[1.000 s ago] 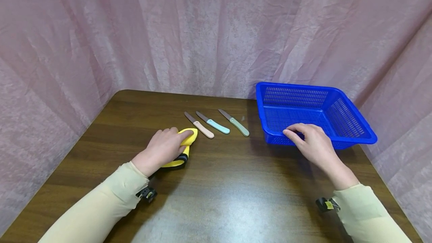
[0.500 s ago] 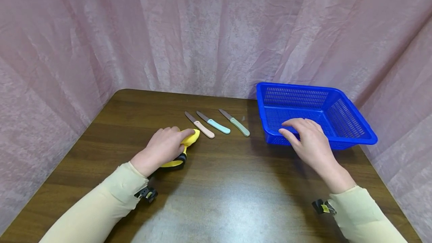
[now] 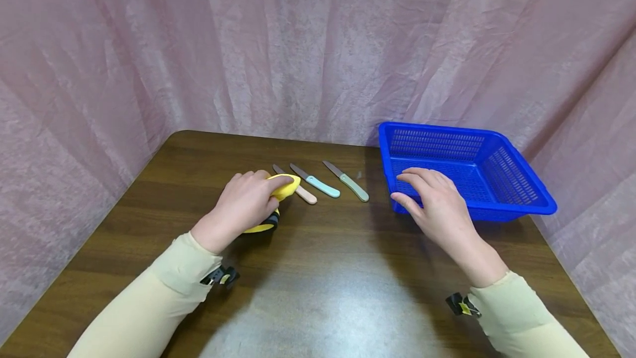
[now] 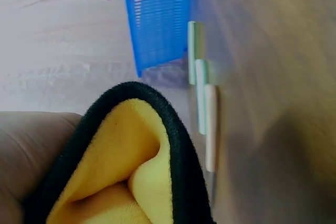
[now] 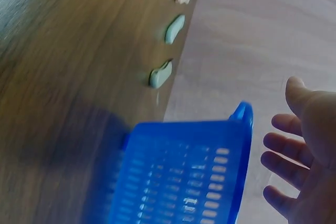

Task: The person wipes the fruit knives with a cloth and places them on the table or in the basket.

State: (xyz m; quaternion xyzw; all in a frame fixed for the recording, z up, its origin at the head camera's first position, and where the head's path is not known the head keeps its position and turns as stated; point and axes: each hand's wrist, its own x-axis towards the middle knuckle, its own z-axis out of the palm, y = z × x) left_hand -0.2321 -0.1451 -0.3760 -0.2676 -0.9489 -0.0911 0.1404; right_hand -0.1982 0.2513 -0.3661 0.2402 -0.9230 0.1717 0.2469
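Note:
My left hand [image 3: 245, 200] grips a folded yellow cloth [image 3: 285, 187] with dark edging, its yellow inner side facing up in the left wrist view, where the cloth [image 4: 123, 156] covers much of the picture. The cloth partly hides a knife with a pale pink handle [image 3: 305, 194]. To the right of it lie a knife with a light blue handle [image 3: 323, 187] and one with a green handle [image 3: 354, 187]. My right hand [image 3: 437, 206] holds nothing; thumb and fingers are spread apart in front of the near left corner of a blue plastic basket [image 3: 432, 131].
The basket stands at the right rear of a brown wooden table [image 3: 318, 269]. Behind and beside the table hangs a pink curtain [image 3: 298, 54]. All three knives point their blades toward the back left.
My left hand has risen slightly and moved right with the cloth, which now overlaps the pink-handled knife in view. My right hand has moved left, its thumb and fingers wider apart.

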